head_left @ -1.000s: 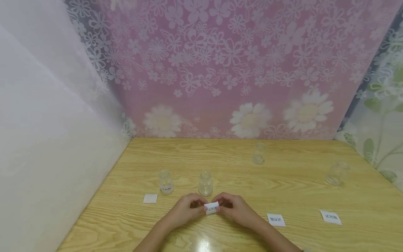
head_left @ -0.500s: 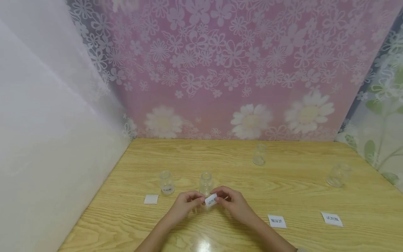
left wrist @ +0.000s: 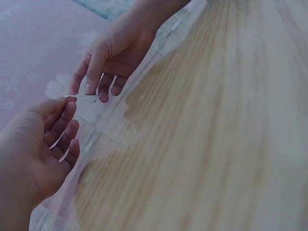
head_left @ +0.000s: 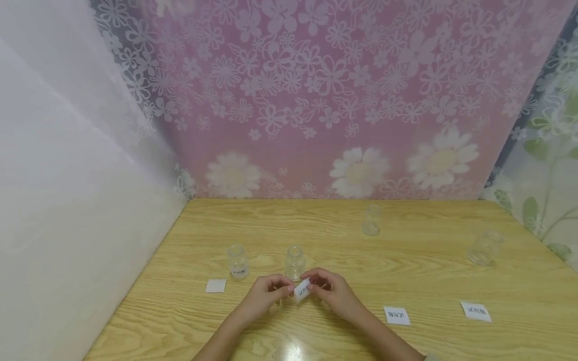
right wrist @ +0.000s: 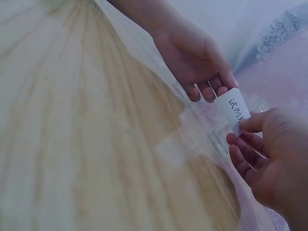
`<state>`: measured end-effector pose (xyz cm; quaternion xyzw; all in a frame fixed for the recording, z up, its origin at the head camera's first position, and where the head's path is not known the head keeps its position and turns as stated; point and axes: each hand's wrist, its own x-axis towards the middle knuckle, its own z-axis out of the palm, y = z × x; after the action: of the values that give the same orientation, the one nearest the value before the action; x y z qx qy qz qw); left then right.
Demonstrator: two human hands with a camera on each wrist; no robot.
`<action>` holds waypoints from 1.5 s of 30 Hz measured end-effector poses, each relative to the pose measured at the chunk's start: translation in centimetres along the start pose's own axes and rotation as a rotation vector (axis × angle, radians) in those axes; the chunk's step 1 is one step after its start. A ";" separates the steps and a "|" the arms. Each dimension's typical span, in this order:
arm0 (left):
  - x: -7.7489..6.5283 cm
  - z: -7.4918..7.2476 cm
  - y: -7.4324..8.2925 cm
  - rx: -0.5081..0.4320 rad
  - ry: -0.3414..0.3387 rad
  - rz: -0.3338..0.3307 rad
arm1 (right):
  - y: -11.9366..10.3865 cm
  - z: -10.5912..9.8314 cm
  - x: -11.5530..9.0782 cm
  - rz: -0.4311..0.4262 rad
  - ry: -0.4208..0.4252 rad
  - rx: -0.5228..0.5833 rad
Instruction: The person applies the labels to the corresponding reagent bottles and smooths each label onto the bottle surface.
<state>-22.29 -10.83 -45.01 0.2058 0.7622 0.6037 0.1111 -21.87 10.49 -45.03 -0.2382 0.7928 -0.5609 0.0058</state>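
Between my hands, in the head view, is a small white paper label [head_left: 301, 290] with handwritten black characters. My left hand [head_left: 261, 300] pinches its left end between thumb and forefinger. The other end is pinched by my right hand [head_left: 333, 297], whose thumb covers part of the writing in the right wrist view. The label [right wrist: 233, 109] is tilted and held above the table. Just beyond the fingers a clear glass bottle [head_left: 295, 261] stands upright. To its left is a second glass bottle [head_left: 238, 259] with a written label low on its side.
A blank-looking white paper piece [head_left: 216, 286] lies left of my hands. Two written labels, one nearer [head_left: 397, 316] and one farther right [head_left: 476, 311], lie on the wooden table [head_left: 203, 225]. Two more glass bottles stand at the back [head_left: 371, 220] and right [head_left: 485, 248].
Both hands have lifted the label slightly away from me, toward the bottle. It has turned from nearly level to slanting, its right end higher, and the right thumb now covers more of it.
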 end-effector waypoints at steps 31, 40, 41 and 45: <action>-0.5 0.2 1.0 0.015 -0.144 0.142 | 0.5 0.6 -0.2 -0.104 -0.199 0.118; -0.8 0.1 1.8 0.024 -0.096 0.055 | 0.4 0.5 -0.3 -0.075 -0.152 0.075; -0.6 0.1 1.4 0.024 -0.084 0.051 | 0.4 0.5 -0.3 -0.069 -0.139 0.073; -0.2 0.1 0.5 0.041 -0.031 0.041 | -1.4 0.3 -0.5 -0.048 -0.091 0.054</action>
<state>-21.96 -10.79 -44.60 0.2329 0.7682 0.5869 0.1063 -20.80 10.01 -44.02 -0.2821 0.7703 -0.5708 0.0350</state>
